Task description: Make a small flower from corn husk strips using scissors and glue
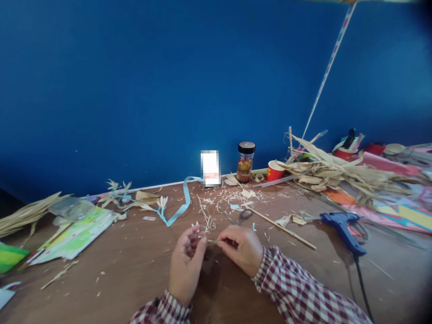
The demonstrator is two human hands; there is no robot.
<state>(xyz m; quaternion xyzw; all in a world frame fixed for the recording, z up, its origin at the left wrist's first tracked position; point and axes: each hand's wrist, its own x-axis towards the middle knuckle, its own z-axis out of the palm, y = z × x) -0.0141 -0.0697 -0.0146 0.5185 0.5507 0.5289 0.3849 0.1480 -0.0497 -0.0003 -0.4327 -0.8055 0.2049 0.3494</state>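
Observation:
My left hand (187, 256) is raised over the near middle of the table, its thumb and fingers closed on one end of a thin pale husk strip (212, 241). The other end is pinched between the thumb and fingers of my right hand (241, 247). The strip spans the small gap between both hands. Just beyond my right hand lie dark-handled scissors (245, 216). A light blue ribbon (182, 209) and a small husk flower (162, 208) lie beyond my left hand. Fine husk shreds (211, 220) are scattered behind the fingers.
A blue glue gun (346, 229) with its cord lies right, near a thin stick (280, 226). Dried corn husks (324, 171) pile up behind. A lidded jar (245, 163), red paper cup (275, 171) and blurred-out bright rectangle (210, 167) stand by the wall. Green-patterned paper (77, 234) lies left.

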